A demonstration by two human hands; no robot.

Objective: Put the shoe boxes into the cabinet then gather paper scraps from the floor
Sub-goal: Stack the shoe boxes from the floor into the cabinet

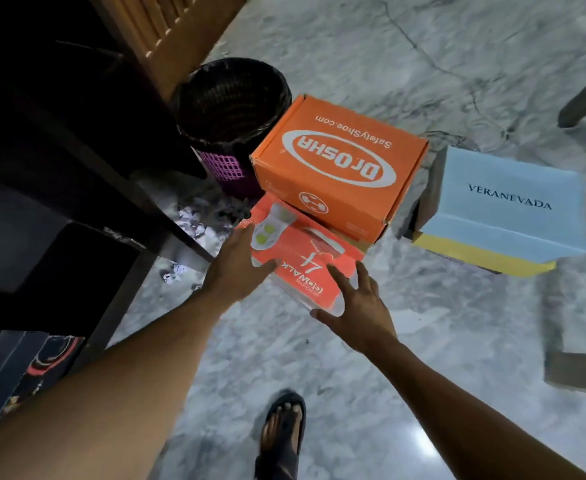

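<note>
Orange box point(336, 168) stacked on red box point(302, 265) – pale-blue box point(506, 206) beside; paper scraps point(194, 223) near cabinet point(59, 168).

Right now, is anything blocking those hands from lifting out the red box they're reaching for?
Yes. The orange box rests on the far part of the red box. The left hand and right hand reach its near end unobstructed.

top box point(336, 164): orange, white oval logo; lower box point(305, 265): red-orange; side box point(506, 209): pale blue over yellow; bin point(230, 109): purple mesh; floor point(423, 64): grey marble
</note>
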